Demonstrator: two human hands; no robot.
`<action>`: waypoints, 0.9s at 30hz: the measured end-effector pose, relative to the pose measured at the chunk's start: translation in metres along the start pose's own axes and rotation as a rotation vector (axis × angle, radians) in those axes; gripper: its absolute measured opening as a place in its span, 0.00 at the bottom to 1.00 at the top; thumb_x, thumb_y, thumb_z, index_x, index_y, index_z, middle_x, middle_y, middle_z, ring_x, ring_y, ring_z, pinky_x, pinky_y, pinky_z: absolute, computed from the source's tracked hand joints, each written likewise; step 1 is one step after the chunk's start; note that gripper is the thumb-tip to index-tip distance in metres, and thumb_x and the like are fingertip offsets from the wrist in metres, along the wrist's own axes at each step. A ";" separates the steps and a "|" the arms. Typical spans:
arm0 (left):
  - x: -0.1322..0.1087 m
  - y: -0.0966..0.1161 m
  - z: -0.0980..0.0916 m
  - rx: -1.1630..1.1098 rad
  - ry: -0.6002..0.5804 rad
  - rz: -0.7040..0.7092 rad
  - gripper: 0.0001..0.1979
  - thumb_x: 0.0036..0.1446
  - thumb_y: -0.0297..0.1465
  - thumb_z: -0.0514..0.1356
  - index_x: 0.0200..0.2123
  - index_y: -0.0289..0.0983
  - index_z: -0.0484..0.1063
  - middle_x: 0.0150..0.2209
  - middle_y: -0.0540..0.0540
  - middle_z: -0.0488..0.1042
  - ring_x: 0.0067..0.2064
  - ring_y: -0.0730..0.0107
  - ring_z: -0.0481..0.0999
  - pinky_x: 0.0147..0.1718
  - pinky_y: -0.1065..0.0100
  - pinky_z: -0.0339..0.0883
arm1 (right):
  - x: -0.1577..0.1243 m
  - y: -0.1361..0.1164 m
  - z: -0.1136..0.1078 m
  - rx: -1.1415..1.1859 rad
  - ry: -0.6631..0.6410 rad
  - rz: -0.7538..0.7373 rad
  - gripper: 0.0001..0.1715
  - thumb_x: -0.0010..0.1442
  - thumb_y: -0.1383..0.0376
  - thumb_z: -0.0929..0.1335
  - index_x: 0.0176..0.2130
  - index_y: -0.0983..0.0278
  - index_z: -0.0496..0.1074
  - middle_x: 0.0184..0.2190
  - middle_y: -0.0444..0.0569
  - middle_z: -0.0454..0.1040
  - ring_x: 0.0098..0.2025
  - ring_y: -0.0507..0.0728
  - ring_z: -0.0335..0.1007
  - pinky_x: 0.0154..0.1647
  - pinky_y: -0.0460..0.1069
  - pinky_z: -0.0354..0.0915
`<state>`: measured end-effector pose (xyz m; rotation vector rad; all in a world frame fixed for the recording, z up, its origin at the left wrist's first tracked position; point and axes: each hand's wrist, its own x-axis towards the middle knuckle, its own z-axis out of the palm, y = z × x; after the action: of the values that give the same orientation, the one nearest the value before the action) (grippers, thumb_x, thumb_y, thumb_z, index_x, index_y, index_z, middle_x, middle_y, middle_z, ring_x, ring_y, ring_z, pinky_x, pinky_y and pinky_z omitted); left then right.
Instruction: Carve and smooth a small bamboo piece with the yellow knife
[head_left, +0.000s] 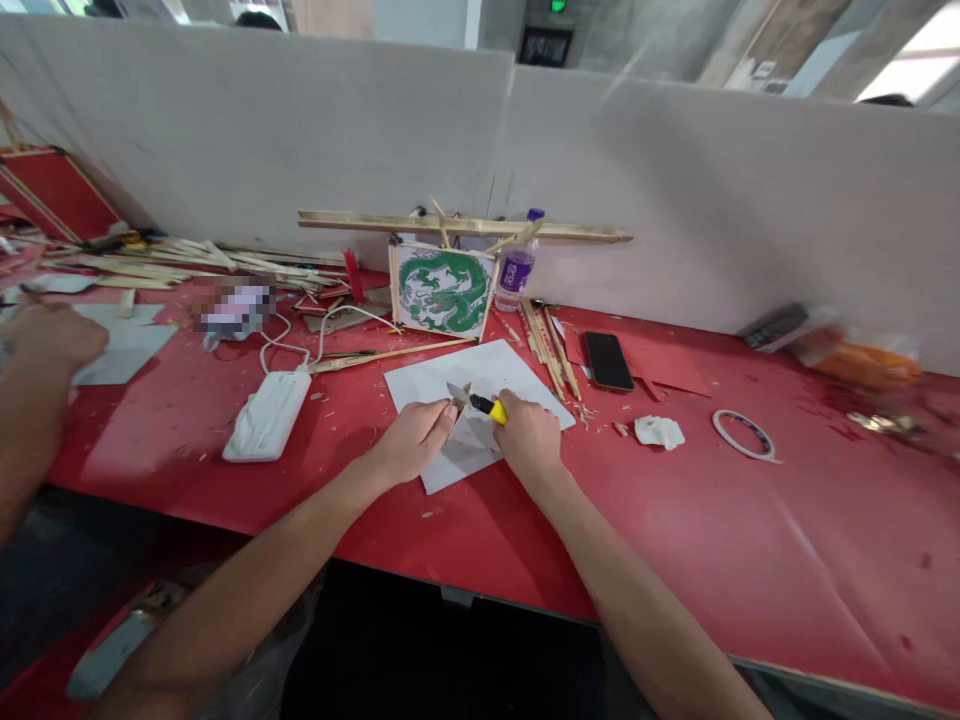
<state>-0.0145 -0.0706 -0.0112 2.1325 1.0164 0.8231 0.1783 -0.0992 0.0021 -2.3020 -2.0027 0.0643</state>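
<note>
My right hand (528, 432) is closed round a yellow utility knife (480, 403), whose blade points left toward my left hand. My left hand (415, 437) pinches a small thin sliver, probably bamboo, at the blade tip; the piece is too small to see well. Both hands rest over a white sheet of paper (487, 375) on the red table (675, 520). Just behind the paper stands a small bamboo frame with a green dragon picture (442, 290).
A white power strip (268, 415) lies to the left, a black phone (607, 360) and a bundle of bamboo sticks (549, 345) to the right. A tape ring (742, 433), crumpled paper (659, 431) and a bottle (517, 265) are nearby. Another person's hand (45, 345) is at far left. A grey partition (675, 200) backs the table.
</note>
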 end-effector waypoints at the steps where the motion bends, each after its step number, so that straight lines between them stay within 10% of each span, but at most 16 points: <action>1: -0.001 0.002 0.000 -0.019 0.003 -0.024 0.22 0.73 0.42 0.44 0.27 0.38 0.57 0.21 0.53 0.60 0.23 0.75 0.60 0.27 0.68 0.49 | 0.001 0.000 0.000 0.002 0.000 0.004 0.16 0.69 0.58 0.64 0.53 0.58 0.74 0.39 0.56 0.81 0.40 0.61 0.78 0.39 0.49 0.60; 8: -0.013 0.013 0.010 -0.240 -0.189 -0.046 0.25 0.72 0.47 0.44 0.25 0.38 0.55 0.21 0.54 0.55 0.24 0.75 0.56 0.27 0.68 0.48 | 0.026 0.028 -0.004 0.016 0.053 0.099 0.15 0.69 0.61 0.62 0.49 0.62 0.75 0.38 0.57 0.81 0.40 0.62 0.77 0.35 0.50 0.58; 12: -0.007 0.003 0.011 -0.230 -0.001 -0.053 0.25 0.72 0.47 0.44 0.25 0.38 0.55 0.22 0.54 0.56 0.24 0.75 0.56 0.27 0.67 0.48 | 0.025 0.028 -0.002 0.059 0.070 0.042 0.15 0.69 0.59 0.62 0.47 0.61 0.75 0.37 0.54 0.81 0.38 0.61 0.76 0.33 0.50 0.54; 27: -0.005 -0.011 0.015 -0.482 0.027 -0.092 0.25 0.71 0.48 0.47 0.25 0.38 0.56 0.22 0.55 0.55 0.24 0.77 0.53 0.25 0.69 0.48 | 0.007 0.013 0.010 0.204 -0.042 -0.184 0.12 0.66 0.60 0.65 0.36 0.60 0.76 0.31 0.48 0.80 0.32 0.55 0.71 0.30 0.47 0.51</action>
<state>-0.0105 -0.0727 -0.0299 1.6592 0.8215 0.9431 0.1910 -0.0938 -0.0084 -2.0027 -2.1086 0.2917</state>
